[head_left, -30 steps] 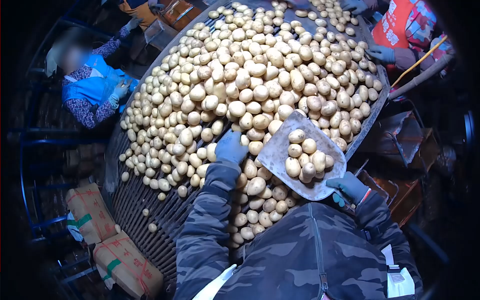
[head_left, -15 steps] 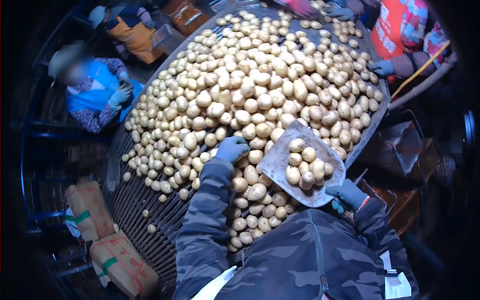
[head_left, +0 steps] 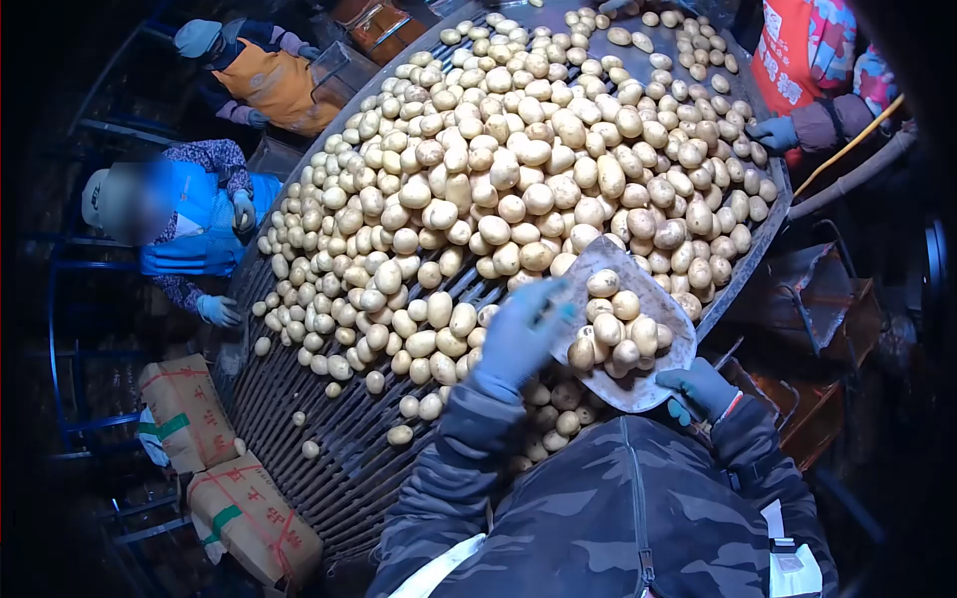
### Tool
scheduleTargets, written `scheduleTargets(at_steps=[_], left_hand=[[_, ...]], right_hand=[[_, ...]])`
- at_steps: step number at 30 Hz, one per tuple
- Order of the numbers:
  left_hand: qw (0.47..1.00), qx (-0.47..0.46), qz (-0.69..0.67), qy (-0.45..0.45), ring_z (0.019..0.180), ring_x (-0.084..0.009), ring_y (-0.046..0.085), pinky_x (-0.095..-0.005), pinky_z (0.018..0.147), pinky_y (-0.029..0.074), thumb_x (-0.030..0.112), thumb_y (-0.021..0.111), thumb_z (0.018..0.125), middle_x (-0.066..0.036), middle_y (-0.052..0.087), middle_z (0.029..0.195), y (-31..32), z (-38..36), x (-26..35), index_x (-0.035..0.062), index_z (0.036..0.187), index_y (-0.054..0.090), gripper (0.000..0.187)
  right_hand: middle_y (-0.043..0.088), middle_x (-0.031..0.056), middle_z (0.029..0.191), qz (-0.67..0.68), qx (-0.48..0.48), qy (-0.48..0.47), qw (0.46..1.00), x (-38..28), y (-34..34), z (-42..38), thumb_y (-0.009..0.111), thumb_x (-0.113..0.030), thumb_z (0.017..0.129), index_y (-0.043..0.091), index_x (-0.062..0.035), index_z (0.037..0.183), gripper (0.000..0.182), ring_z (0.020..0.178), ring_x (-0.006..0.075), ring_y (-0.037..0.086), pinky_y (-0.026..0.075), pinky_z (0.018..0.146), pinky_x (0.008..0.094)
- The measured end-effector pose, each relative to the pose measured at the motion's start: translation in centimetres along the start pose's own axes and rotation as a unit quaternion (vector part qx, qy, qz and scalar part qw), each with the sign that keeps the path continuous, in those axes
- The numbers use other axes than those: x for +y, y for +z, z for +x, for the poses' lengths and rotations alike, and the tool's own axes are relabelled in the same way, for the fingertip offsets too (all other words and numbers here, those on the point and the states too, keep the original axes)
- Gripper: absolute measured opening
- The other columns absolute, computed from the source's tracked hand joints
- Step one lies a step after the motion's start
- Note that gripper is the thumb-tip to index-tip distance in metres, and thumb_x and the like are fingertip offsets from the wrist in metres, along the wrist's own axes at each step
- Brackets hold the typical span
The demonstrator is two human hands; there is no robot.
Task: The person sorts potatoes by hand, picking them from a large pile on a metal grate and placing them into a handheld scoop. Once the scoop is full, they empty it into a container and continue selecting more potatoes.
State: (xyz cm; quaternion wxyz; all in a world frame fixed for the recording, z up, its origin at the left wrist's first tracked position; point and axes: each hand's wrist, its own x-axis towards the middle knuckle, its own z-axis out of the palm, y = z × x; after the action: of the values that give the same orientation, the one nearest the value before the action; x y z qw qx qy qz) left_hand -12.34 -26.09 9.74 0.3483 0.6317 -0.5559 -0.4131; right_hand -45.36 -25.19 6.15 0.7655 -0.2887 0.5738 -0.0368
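Note:
My right hand (head_left: 700, 390) is closed around the lower right end of a pale, worn scoop (head_left: 653, 289). Several potatoes (head_left: 626, 304) are heaped in it. Over the scoop's left edge is my left hand (head_left: 526, 339), gloved and smeared by motion; whether its fingers hold anything does not show. Beneath and around both, a large pile of potatoes (head_left: 478, 189) covers much of a slatted sorting table (head_left: 329, 448). My left forearm hides some of the potatoes nearest my body.
Two tied cardboard boxes (head_left: 254, 518) stand at the lower left. Across the table's left side are a person in a blue apron (head_left: 204, 214) and another in an orange apron (head_left: 279, 85). A gloved hand (head_left: 773, 133) rests at the right rim, near a yellow pole (head_left: 847, 149).
My left hand has moved right from the pile to the scoop's edge. Potatoes near my left forearm have shifted, baring slats. The blue-aproned person's arms have spread apart. The scoop stays in my right hand.

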Motion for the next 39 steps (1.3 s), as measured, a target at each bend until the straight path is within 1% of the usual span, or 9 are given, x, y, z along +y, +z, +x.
scheduleTargets(at_steps=[5,9,11,15,19,25,27,33,39], left_hand=[[0.982,0.13,0.127,-0.048,0.104,-0.0182,0.066,-0.0316,0.093,0.055,0.014,0.07,0.095,-0.014,0.069,0.124,-7.8,5.6,-10.8,0.0012,0.13,0.067,0.037],[0.966,0.109,0.226,0.056,0.119,-0.0392,0.064,-0.0448,0.105,0.05,0.02,0.065,0.088,-0.022,0.065,0.131,-7.2,9.1,-12.5,0.0048,0.136,0.062,0.05],[0.959,0.076,0.273,-0.028,0.118,-0.0425,0.064,-0.0475,0.105,0.05,0.027,0.065,0.089,-0.023,0.067,0.127,-6.8,10.0,-12.8,0.0094,0.139,0.06,0.053],[0.927,-0.154,0.299,-0.163,0.105,-0.0304,0.071,-0.0392,0.094,0.054,0.027,0.068,0.089,-0.022,0.074,0.107,-10.1,8.8,-11.1,0.0054,0.123,0.071,0.04],[0.97,0.087,0.223,-0.038,0.106,-0.0273,0.072,-0.0365,0.094,0.056,0.018,0.065,0.096,-0.018,0.074,0.118,-9.9,8.5,-10.0,0.0035,0.122,0.073,0.031],[0.93,0.125,0.341,-0.058,0.119,-0.0433,0.064,-0.0484,0.106,0.05,0.038,0.069,0.09,-0.022,0.059,0.141,-5.6,15.1,-9.9,0.016,0.149,0.051,0.066],[0.927,0.124,0.316,-0.158,0.122,-0.0442,0.062,-0.0487,0.105,0.051,0.041,0.071,0.088,-0.023,0.057,0.142,-4.7,15.8,-8.8,0.0163,0.148,0.05,0.068],[0.983,0.113,0.088,-0.119,0.116,-0.0324,0.064,-0.0421,0.101,0.053,0.04,0.085,0.08,-0.018,0.061,0.13,-6.8,17.1,-11.9,0.0109,0.13,0.066,0.061],[0.98,0.071,0.165,-0.087,0.118,-0.0331,0.063,-0.0419,0.104,0.053,0.037,0.087,0.078,-0.02,0.06,0.131,-7.1,17.3,-12.7,0.0069,0.131,0.067,0.064]], right_hand=[[0.069,0.0066,0.068,0.032,-0.01,0.013,0.999,0.2,-0.2,0.2,0.073,-0.014,0.092,0.074,0.0049,0.096,0.019,0.049,0.0139,0.062,0.046,0.044,0.0286],[0.068,0.0076,0.067,0.059,-0.012,0.013,0.998,0.4,-0.1,0.4,0.072,-0.012,0.092,0.073,0.0052,0.095,0.018,0.047,0.0154,0.061,0.046,0.041,0.029],[0.068,0.0086,0.066,0.067,0.007,-0.021,0.997,0.7,0.3,0.6,0.072,-0.012,0.092,0.073,0.005,0.094,0.017,0.046,0.0164,0.061,0.046,0.04,0.0293],[0.066,0.0092,0.063,0.057,0.029,-0.059,0.996,1.7,0.0,1.8,0.072,-0.014,0.092,0.073,0.0044,0.092,0.018,0.042,0.0177,0.06,0.046,0.038,0.0297],[0.066,0.0088,0.061,0.002,-0.009,0.043,0.999,-1.3,0.0,0.0,0.072,-0.015,0.092,0.073,0.0041,0.092,0.019,0.041,0.0179,0.059,0.045,0.038,0.0299],[0.069,0.006,0.07,0.035,0.007,-0.019,0.999,1.9,-0.9,2.0,0.073,-0.014,0.092,0.074,0.0035,0.096,0.018,0.051,0.0144,0.063,0.047,0.046,0.0279],[0.07,0.006,0.07,0.04,0.016,-0.031,0.999,2.3,-0.6,2.2,0.073,-0.014,0.092,0.074,0.0034,0.097,0.018,0.051,0.0142,0.063,0.047,0.046,0.0279],[0.066,0.0072,0.062,0.027,0.009,0.007,1.0,0.4,0.0,0.5,0.074,-0.018,0.092,0.074,0.0022,0.089,0.02,0.044,0.0163,0.06,0.046,0.04,0.0291],[0.063,0.0084,0.057,-0.004,0.017,0.025,1.0,-0.3,0.3,-0.1,0.073,-0.026,0.094,0.072,0.0,0.083,0.028,0.04,0.0176,0.058,0.046,0.038,0.0296]])
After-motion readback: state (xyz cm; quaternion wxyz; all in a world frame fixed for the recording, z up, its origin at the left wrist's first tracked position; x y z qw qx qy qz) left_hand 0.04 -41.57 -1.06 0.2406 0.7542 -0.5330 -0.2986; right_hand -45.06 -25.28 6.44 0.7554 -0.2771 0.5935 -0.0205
